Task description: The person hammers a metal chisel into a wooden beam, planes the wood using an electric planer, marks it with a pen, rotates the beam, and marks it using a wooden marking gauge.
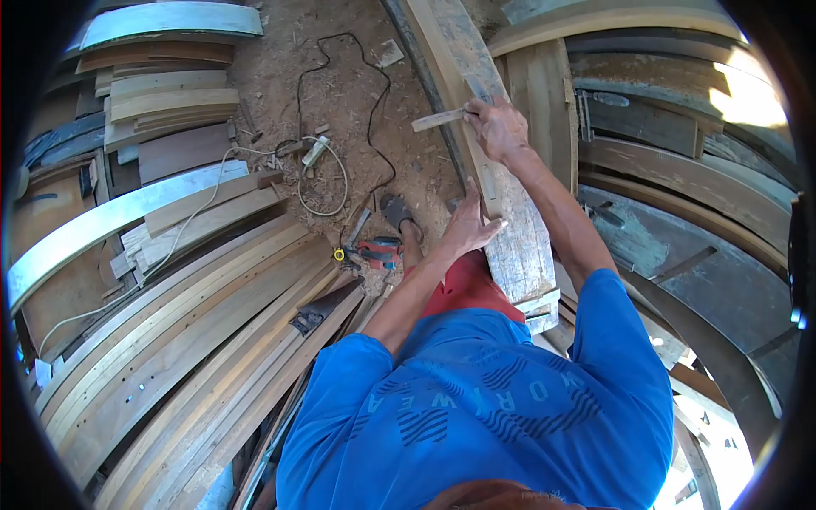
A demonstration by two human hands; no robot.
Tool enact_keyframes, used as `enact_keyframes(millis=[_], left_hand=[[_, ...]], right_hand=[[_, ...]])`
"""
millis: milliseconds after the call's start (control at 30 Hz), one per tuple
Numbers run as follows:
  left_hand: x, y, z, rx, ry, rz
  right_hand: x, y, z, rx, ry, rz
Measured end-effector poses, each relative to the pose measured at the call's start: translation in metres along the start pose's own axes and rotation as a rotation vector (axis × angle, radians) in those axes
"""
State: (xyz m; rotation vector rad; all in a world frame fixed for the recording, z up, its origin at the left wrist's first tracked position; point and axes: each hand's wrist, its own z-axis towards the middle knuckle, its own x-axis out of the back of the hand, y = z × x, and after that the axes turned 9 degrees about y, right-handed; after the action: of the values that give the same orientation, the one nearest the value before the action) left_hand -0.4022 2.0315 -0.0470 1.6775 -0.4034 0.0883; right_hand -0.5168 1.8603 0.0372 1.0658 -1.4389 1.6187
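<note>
My right hand [499,129] is closed around one end of a short flat wooden strip [438,120]. The strip sticks out to the left, across a long wooden beam [435,53]. This beam lies along a worn, paint-stained bench plank [520,246] and has a narrow slot near its close end. At that end my left hand [466,228] grips the beam, fingers along its left side and thumb reaching across. What the right fingertips touch beneath the strip is hidden.
Stacked boards [195,327] fill the left side, and more timber [671,183] lies on the right. A red power tool [380,252] sits on the shavings-covered floor beside my foot [399,212]. A black cable [374,64] and a white power strip [314,151] lie farther off.
</note>
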Motion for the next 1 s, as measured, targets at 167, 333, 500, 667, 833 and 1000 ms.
enact_keyframes(millis=[167,333,500,667,833,1000], left_hand=[[0.006,0.029,0.059,0.182,0.166,0.048],[-0.018,0.004,0.105,0.236,0.410,-0.078],[-0.019,0.008,0.103,0.238,0.415,-0.137],[-0.015,0.016,0.102,0.220,0.433,-0.174],[-0.016,0.012,0.103,0.187,0.426,-0.098],[-0.018,0.005,0.102,0.151,0.428,-0.096]], right_hand=[[-0.010,0.009,-0.005,-0.012,-0.009,0.020],[0.004,0.000,-0.021,-0.089,-0.087,-0.057],[-0.013,-0.010,0.057,-0.055,0.008,-0.083],[-0.025,-0.014,0.166,0.026,0.030,-0.115],[-0.008,-0.022,0.186,0.032,-0.112,-0.154],[-0.002,-0.024,0.191,0.021,-0.157,-0.151]])
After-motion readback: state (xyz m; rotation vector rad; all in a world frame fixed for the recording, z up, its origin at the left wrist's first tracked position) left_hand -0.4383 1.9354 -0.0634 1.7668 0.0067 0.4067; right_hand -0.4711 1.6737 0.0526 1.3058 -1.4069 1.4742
